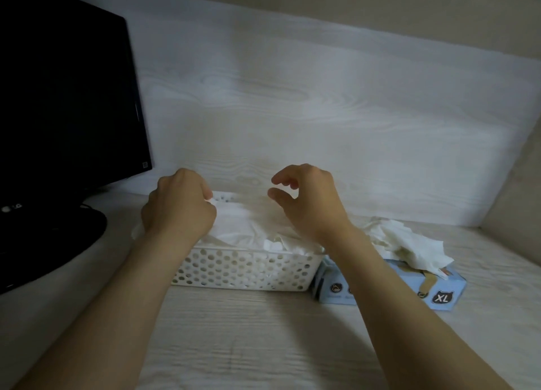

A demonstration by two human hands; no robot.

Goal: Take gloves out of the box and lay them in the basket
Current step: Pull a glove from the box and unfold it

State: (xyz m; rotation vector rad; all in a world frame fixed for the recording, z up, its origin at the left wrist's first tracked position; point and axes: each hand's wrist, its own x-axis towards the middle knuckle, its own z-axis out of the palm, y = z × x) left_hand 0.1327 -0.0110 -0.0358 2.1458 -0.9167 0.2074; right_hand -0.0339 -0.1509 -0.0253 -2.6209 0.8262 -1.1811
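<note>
A white perforated basket (240, 269) stands on the desk with white gloves (237, 231) lying in it. My left hand (178, 205) hovers over the basket's left end, its fingers closed on the edge of the top glove. Over the basket's right part, my right hand (307, 199) is held with thumb and fingers curled apart and nothing in them. To the right of the basket lies a light blue glove box (439, 290) marked XL, with crumpled white gloves (409, 240) sticking out of its top opening.
A black monitor (67, 97) on a round black stand (52, 243) fills the left side. A pale wood-grain wall panel (322, 111) rises right behind the basket, and a side wall (521, 214) closes the right. Wood-grain desk surface (263, 340) lies in front.
</note>
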